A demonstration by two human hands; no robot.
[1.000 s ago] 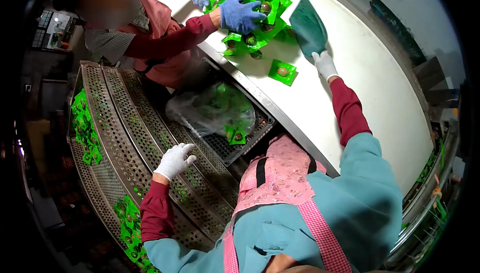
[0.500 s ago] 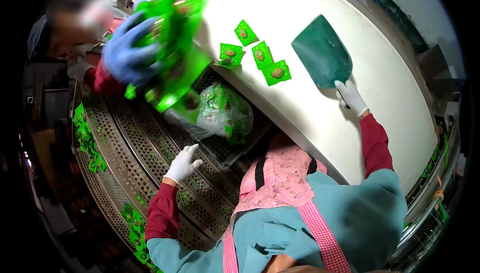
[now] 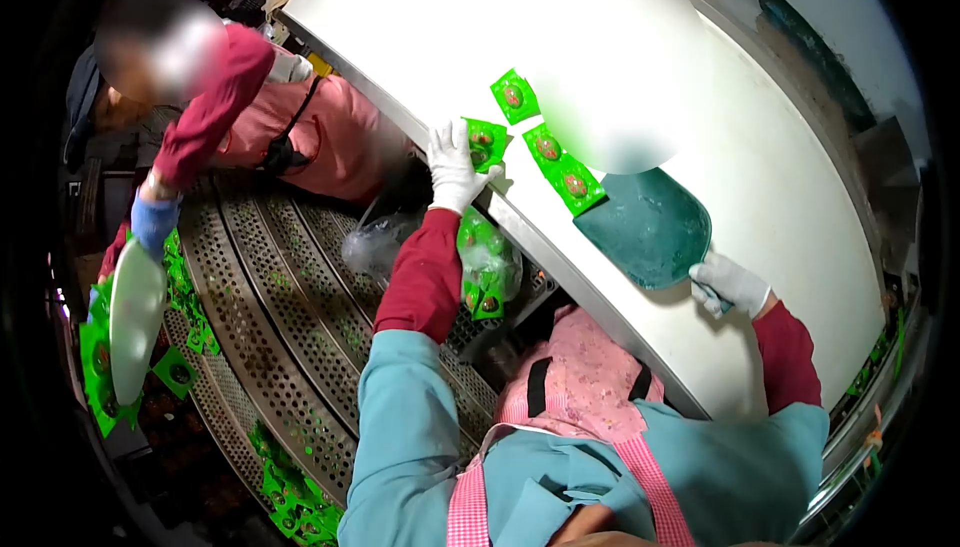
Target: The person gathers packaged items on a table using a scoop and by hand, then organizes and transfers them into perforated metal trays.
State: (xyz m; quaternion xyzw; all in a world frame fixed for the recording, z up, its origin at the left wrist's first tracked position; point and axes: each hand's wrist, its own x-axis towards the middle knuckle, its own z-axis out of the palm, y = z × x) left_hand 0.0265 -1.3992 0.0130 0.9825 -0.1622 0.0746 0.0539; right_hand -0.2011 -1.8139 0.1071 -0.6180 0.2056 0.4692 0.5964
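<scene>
My right hand (image 3: 732, 285), in a white glove, grips the handle of a dark green scoop (image 3: 645, 232) lying flat on the white table. My left hand (image 3: 455, 167), gloved too, is at the table's near edge with fingers stretched and thumb apart, against a green packet (image 3: 484, 145). Beyond it lie another green packet (image 3: 514, 97) and a pair of packets (image 3: 562, 169) end to end, whose lower end meets the scoop's rim. Each packet has a reddish-brown oval on it. Below the edge, a clear plastic bag (image 3: 385, 245) with green packets is partly hidden by my left forearm.
At left a co-worker in blue gloves holds a white oval tray (image 3: 138, 319) tipped on edge, with green packets (image 3: 100, 367) beside it. Perforated metal trays (image 3: 265, 307) curve below the table (image 3: 760, 177). More green packets (image 3: 295, 492) lie along their outer rim.
My left hand has moved up from over the metal trays to the packet at the table edge. The scoop has come down towards the packets. The co-worker's packets have moved away to the lower left.
</scene>
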